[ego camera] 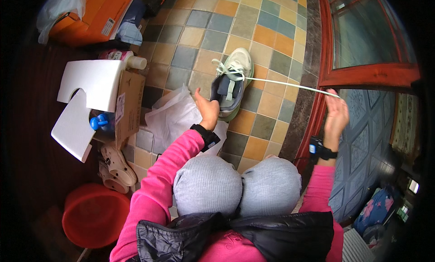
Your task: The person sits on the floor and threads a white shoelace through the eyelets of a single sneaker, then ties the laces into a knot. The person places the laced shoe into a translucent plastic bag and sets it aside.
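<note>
A pale sneaker (pixel 234 82) with a dark lining stands on the floor, its toe pointing away from me. One pale shoelace (pixel 292 84) stretches taut from its eyelets to the right, where my right hand (pixel 335 109) grips its far part. Against the left side of the shoe's heel rests my left hand (pixel 208 107), thumb raised and the other fingers partly hidden by the shoe. Loose lace loops lie at the upper left of the shoe. Under and beside my left wrist spreads a white, thin sheet or bag (pixel 173 116).
At left are a cardboard box (pixel 131 105) with white foam pieces (pixel 98 80), a bottle (pixel 136 62), an orange box (pixel 95 17), clogs (pixel 119 167) and a red basin (pixel 97 216). A red door frame (pixel 370 75) borders the tiled floor at right.
</note>
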### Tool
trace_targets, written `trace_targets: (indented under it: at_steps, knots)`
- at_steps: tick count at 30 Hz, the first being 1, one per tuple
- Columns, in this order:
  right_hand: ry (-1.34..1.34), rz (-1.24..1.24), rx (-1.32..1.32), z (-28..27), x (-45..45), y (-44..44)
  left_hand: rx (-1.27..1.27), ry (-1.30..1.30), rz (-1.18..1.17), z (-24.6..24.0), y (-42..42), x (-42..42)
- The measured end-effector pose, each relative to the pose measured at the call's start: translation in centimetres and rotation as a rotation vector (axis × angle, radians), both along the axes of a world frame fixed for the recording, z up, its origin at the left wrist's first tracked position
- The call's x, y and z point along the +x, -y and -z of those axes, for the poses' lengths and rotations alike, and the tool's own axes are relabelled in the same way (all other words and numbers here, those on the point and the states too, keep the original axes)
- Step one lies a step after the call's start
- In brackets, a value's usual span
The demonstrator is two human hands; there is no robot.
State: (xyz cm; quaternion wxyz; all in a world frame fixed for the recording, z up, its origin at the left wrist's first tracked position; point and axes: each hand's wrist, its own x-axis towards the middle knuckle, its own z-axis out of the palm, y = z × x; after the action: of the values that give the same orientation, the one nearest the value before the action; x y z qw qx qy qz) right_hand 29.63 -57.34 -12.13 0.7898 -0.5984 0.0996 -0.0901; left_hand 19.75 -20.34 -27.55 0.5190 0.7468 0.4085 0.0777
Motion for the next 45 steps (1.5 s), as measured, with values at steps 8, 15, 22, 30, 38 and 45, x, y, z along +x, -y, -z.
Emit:
trace_targets:
  at_steps: [8,15,22,30,38,45]
  knots:
    - [0.092,0.204,-0.132,-6.0,-3.2,11.6,-0.143,-0.008,-0.155,3.2,1.2,-1.2]
    - [-0.295,-0.254,-0.747,-1.8,-2.1,-0.6,0.149,0.138,0.237,-2.6,0.3,-0.5]
    - [0.417,-0.666,-1.365,6.2,1.0,-17.5,0.214,0.247,0.649,-5.9,-4.4,6.6]
    - [0.634,-0.716,-1.403,12.2,2.3,-19.6,-0.491,-0.091,0.483,-4.8,1.4,5.8]
    - [-0.791,-0.879,-0.238,14.0,4.0,-18.6,-1.095,-0.031,0.186,-1.7,2.8,7.2]
    - [-0.781,-0.946,0.031,13.7,3.7,-18.2,-1.039,-0.027,0.181,-1.7,3.2,7.2]
